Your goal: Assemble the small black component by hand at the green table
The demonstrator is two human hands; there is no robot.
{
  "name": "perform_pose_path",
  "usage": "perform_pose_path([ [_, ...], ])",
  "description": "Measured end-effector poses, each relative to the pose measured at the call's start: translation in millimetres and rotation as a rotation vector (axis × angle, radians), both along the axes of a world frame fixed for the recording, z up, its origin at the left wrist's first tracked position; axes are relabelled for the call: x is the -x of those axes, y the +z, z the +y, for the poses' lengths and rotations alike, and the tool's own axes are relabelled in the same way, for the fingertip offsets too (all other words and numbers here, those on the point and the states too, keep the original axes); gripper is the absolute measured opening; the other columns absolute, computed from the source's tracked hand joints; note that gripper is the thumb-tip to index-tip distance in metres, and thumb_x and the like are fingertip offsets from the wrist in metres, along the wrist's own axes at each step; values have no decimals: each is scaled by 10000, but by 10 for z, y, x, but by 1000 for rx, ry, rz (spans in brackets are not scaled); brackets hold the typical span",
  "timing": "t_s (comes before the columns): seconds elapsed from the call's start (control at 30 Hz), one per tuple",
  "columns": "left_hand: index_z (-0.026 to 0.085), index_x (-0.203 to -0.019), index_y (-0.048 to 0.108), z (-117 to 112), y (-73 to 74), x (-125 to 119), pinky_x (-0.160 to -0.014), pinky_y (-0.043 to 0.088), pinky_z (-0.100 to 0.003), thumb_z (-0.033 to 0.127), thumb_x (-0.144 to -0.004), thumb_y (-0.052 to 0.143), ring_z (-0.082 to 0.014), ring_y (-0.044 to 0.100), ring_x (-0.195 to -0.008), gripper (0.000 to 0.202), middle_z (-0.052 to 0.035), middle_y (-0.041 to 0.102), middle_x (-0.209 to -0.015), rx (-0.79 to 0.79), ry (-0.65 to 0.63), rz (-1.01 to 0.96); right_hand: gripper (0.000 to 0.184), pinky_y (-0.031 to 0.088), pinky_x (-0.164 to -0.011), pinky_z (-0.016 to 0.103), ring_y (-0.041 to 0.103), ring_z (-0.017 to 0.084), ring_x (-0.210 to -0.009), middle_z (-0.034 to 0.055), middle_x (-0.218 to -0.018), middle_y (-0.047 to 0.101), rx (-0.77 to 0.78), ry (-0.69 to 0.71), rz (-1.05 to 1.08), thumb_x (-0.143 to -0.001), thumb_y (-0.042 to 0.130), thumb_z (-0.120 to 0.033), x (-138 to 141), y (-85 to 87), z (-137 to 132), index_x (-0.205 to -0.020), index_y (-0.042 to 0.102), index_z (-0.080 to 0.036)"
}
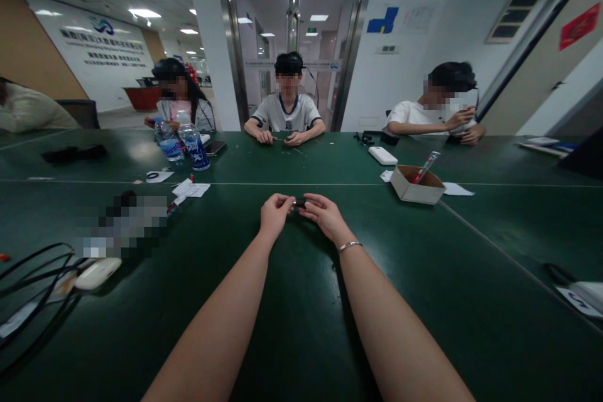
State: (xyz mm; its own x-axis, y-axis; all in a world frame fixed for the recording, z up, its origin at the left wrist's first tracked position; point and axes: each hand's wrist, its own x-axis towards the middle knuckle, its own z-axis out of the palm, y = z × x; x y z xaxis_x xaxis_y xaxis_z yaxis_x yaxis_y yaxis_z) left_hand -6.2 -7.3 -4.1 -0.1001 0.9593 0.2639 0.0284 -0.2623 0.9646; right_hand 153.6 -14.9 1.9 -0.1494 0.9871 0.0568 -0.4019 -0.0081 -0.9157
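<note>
Between my two hands, just above the green table, is a small black object with a shiny end; it is too small for me to tell its kind. My left hand is closed, pinching its shiny left end between thumb and fingertips. From the other side, the thumb and fingers of my right hand close on its dark end. A silver bracelet circles my right wrist. Parts of the object are covered by my fingertips.
Right of my hands stands an open cardboard box holding a tube, with a white case behind. Ahead left are water bottles and paper scraps. Black cables and a white device lie left. Several people sit around the table.
</note>
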Motion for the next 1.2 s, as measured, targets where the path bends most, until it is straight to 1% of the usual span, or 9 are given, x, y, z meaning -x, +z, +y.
perform_pose_path([
  [0.13,149,-801,632,-4,-1,32,-574,470,-230,461,-765,672,-135,609,-634,317,-38,654,-718,33,4,25,350,591,-824,336,693,193,-826,39,-883,671,-5,20,7,-626,847,-181,0,16,-18,-932,678,-184],
  [0.3,157,-826,622,-23,21,36,-526,440,-215,460,-782,656,-120,579,-565,308,-20,631,-657,30,42,28,385,570,-873,347,673,183,-870,18,-873,639,-19,61,-16,-594,858,-184,3,35,-49,-934,678,-187],
  [0.53,169,-721,584,-68,80,32,-457,372,-211,455,-808,622,-111,511,-465,302,8,562,-531,110,112,88,411,558,-807,268,654,145,-830,10,-863,659,-38,69,-45,-549,872,-203,10,33,-44,-919,694,-186],
  [0.77,159,-865,603,-4,10,13,-579,443,-222,385,-807,622,-121,569,-635,234,-23,615,-735,-11,30,-7,358,557,-669,247,650,135,-681,24,-746,668,38,37,-33,-592,870,-267,30,87,-58,-872,677,-158],
  [0.9,161,-908,612,-27,57,-15,-742,482,-262,302,-772,654,-146,609,-799,201,-53,650,-862,-111,-22,-49,351,536,-586,228,627,131,-618,45,-685,664,67,5,-5,-619,867,-357,29,108,-66,-806,656,-148],
  [0.97,161,-940,616,-45,87,-30,-765,482,-267,308,-753,673,-163,620,-870,245,-74,661,-945,-118,-24,-83,364,530,-569,227,615,128,-597,55,-685,668,71,3,3,-622,866,-384,27,113,-66,-800,652,-149],
  [1.03,161,-953,620,-53,99,-37,-677,474,-249,363,-773,652,-158,623,-807,273,-78,659,-950,-45,-4,-86,363,531,-564,236,610,129,-587,54,-691,668,75,4,-6,-626,864,-389,27,115,-65,-804,652,-154],
  [1.1,157,-942,623,-50,94,-36,-572,437,-229,404,-812,596,-134,589,-669,280,-59,644,-843,37,15,-58,355,530,-561,239,609,130,-587,49,-692,664,76,4,-16,-625,866,-379,29,113,-61,-803,653,-157],
  [1.2,163,-984,613,-36,75,-21,-548,412,-211,331,-802,599,-118,546,-631,248,-27,602,-769,7,20,-20,358,523,-564,228,611,127,-598,58,-703,667,77,10,-9,-612,873,-357,32,103,-54,-808,659,-147],
])
